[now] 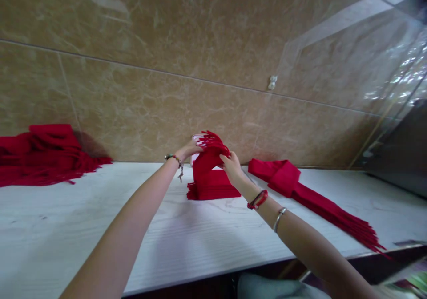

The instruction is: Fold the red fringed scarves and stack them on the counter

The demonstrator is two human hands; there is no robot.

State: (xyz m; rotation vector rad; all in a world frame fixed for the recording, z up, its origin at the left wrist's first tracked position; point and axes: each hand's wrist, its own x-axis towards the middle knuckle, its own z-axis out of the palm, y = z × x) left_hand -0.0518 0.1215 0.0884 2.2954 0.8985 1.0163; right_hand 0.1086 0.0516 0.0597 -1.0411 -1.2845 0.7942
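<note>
A red fringed scarf is raised at one end above a flat folded red stack on the white table. My left hand grips the raised end near its fringe, on the left side. On the other side, my right hand pinches the same end between thumb and fingers. The fringe curls over toward the wall. Behind the scarf a pale, pink-edged flat object is partly covered, and its kind cannot be made out.
Another red scarf, loosely folded, trails toward the table's front edge at right. A heap of red scarves lies at far left. The tan marbled wall rises behind the white table. A dark object stands at far right.
</note>
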